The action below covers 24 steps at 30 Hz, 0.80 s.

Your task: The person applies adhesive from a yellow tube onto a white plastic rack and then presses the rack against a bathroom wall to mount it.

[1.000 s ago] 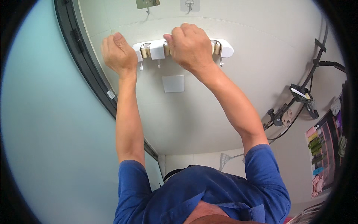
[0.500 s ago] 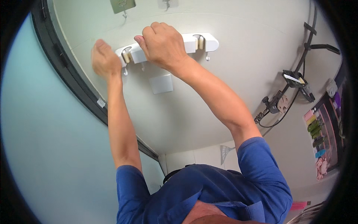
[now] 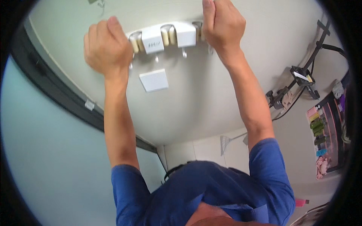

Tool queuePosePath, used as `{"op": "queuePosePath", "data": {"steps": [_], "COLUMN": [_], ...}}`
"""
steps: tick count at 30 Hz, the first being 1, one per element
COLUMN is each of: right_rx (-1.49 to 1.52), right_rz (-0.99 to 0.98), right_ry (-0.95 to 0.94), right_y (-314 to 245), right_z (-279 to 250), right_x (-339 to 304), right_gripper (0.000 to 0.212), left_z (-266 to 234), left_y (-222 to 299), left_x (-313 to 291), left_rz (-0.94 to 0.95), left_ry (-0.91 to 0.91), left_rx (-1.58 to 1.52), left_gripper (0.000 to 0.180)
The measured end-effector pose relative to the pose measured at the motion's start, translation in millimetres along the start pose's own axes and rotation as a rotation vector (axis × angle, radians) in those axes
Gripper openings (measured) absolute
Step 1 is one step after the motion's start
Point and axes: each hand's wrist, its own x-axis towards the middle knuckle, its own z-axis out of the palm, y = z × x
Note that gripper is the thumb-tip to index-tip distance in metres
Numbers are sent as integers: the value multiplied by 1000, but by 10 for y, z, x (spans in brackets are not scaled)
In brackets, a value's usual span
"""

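A white mop and broom holder (image 3: pixel 153 40) with cream rollers and small hooks along its lower edge lies against the pale wall. My left hand (image 3: pixel 107 47) is closed at its left end, fingers curled and thumb up. At the opposite end my right hand (image 3: pixel 225 28) is closed too, its fingers folded round. Both ends of the holder are hidden behind my hands. Below it, a white square switch plate (image 3: pixel 154 80) is fixed to the wall.
A dark-framed frosted glass door (image 3: pixel 49 143) runs down the left. On the right hang a shower rail with a soap dish (image 3: pixel 301 77) and a shelf of bottles (image 3: pixel 320 128). A grey squeegee-like tool (image 3: pixel 225 143) stands low by the floor tiles.
My right hand has moved right, from the holder's middle to its right end, uncovering the rollers between. My left hand has come in over the left end, and the view has shifted.
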Motion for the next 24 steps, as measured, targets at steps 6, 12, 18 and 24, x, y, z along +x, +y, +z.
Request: {"op": "queuePosePath", "data": {"steps": [6,12,18,24], "right_rx": [128,44,189,258], "right_rz": [340,203,375,300], "right_ry": [-226,-167,-268,-353], "right_y": [227,161,264,345], "right_z": [176,187,-20,-857], "right_x": [-375,-149,72,122], "right_gripper": [31,39,41,37], "left_z": [551,550,440,-80], "left_y": [-99,42,237,1391], "left_x": [-253,101,228,181], "left_rz": [-71,48,28,104], "left_ry": [-12,76,102,91], "left_rx": [-203,-98,-108,-214], "left_gripper": [40,41,38,38]}}
